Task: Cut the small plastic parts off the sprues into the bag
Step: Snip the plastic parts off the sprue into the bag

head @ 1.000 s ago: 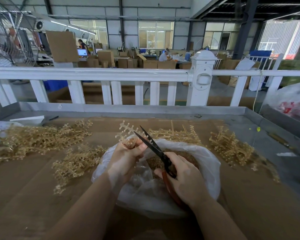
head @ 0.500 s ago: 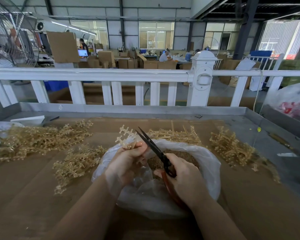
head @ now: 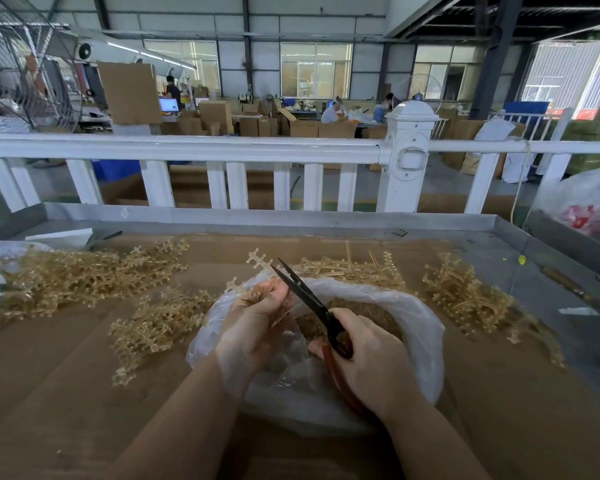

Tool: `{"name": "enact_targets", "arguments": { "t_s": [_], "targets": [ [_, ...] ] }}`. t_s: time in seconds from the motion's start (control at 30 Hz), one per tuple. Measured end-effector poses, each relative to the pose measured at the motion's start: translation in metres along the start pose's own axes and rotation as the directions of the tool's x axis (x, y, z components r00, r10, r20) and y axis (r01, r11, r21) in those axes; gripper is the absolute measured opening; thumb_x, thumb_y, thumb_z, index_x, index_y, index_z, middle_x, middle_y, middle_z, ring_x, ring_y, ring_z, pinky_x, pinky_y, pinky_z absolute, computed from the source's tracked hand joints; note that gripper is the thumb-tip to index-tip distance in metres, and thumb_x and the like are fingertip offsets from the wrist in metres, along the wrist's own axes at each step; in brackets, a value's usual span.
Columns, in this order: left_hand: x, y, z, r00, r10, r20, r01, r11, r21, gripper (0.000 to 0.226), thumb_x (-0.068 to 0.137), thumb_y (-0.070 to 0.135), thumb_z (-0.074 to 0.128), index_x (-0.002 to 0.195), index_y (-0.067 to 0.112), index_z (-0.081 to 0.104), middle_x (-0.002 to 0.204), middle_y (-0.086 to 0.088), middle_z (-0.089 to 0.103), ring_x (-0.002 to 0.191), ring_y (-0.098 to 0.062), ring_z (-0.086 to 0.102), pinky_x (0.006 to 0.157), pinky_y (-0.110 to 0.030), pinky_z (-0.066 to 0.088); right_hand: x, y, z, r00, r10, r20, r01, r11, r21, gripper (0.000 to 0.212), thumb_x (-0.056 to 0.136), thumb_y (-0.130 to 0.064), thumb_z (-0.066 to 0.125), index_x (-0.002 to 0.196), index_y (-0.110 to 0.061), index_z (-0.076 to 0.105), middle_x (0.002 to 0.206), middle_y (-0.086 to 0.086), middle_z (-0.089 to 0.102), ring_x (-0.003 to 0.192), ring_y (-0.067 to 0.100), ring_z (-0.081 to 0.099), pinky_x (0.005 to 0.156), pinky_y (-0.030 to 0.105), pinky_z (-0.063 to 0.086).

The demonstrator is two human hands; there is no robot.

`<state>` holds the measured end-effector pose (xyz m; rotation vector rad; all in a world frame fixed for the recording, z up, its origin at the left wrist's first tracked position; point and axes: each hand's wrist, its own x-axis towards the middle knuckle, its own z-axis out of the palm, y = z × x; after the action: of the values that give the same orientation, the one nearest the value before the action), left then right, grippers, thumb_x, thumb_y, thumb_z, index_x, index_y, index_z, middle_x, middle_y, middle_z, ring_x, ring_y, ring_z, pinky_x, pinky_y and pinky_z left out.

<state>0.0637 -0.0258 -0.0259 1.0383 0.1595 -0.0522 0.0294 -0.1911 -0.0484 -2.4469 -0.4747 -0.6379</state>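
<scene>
Left hand (head: 257, 320) fingers pinch sprue (head: 253, 271) near base; right hand (head: 368, 355) grips scissors (head: 305, 296) above bag (head: 420, 317). Sprue probably light, stiff, brittle; hold stem below fingertips.

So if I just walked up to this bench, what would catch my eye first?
Probably the two hands at the centre: the right hand grips dark scissors with red handles, while the left hand holds a pale plastic sprue over a clear bag of cut parts. Next, the tan sprue heaps spread over the cardboard on both sides, and the white railing across the back.
</scene>
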Motion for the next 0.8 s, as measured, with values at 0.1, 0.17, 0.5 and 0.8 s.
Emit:
{"name": "enact_targets", "arguments": {
  "t_s": [0.1, 0.17, 0.5, 0.8],
  "targets": [
    [-0.0012, 0.0002, 0.0019, 1.0, 0.002, -0.004, -0.002, 1.0, 0.023, 0.023, 0.085, 0.012, 0.064, 0.064, 0.015, 0.073, 0.064, 0.0, 0.069, 0.049, -0.007, 0.062, 0.044, -0.017, 0.046, 0.0005, -0.0018, -0.0005, 1.0, 0.002, -0.012, -0.002, 1.0, -0.015, 0.046, 0.082, -0.058, 0.055, 0.115, -0.026, 0.06, 0.095, -0.01, 0.066, 0.083, 0.006, 0.062, 0.07, 0.011, 0.041],
    [-0.0026, -0.0011, 0.0048, 1.0, 0.01, 0.008, -0.01, 1.0, 0.019, 0.018, 0.087, 0.011, 0.062, 0.07, 0.014, 0.068, 0.06, 0.0, 0.066, 0.047, -0.008, 0.059, 0.044, -0.018, 0.044, 0.0005, -0.0024, -0.0009, 1.0, 0.0, -0.021, -0.001, 1.0, -0.028, 0.046, 0.083, -0.057, 0.057, 0.115, -0.025, 0.06, 0.096, -0.01, 0.067, 0.084, 0.005, 0.062, 0.071, 0.008, 0.038],
    [-0.0028, -0.0027, 0.0067, 0.999, -0.03, 0.03, 0.03, 0.999, -0.032, 0.025, 0.095, 0.009, 0.052, 0.073, 0.014, 0.062, 0.059, 0.002, 0.064, 0.048, -0.008, 0.059, 0.046, -0.021, 0.045, -0.0004, 0.0008, 0.0016, 1.0, -0.003, 0.024, 0.004, 0.999, -0.039, 0.059, 0.082, -0.064, 0.046, 0.126, -0.024, 0.054, 0.109, -0.008, 0.063, 0.103, 0.009, 0.057, 0.087, 0.02, 0.045],
    [-0.0049, -0.0064, 0.0033, 0.995, -0.083, 0.057, 0.08, 0.996, 0.045, 0.019, 0.095, 0.007, 0.049, 0.081, 0.01, 0.062, 0.059, 0.002, 0.064, 0.05, -0.006, 0.06, 0.057, -0.02, 0.045, -0.0003, 0.0002, 0.002, 1.0, -0.007, 0.028, 0.008, 1.0, -0.024, 0.051, 0.083, -0.058, 0.055, 0.122, -0.025, 0.056, 0.106, -0.009, 0.063, 0.1, 0.009, 0.057, 0.084, 0.016, 0.039]
  ]
}}
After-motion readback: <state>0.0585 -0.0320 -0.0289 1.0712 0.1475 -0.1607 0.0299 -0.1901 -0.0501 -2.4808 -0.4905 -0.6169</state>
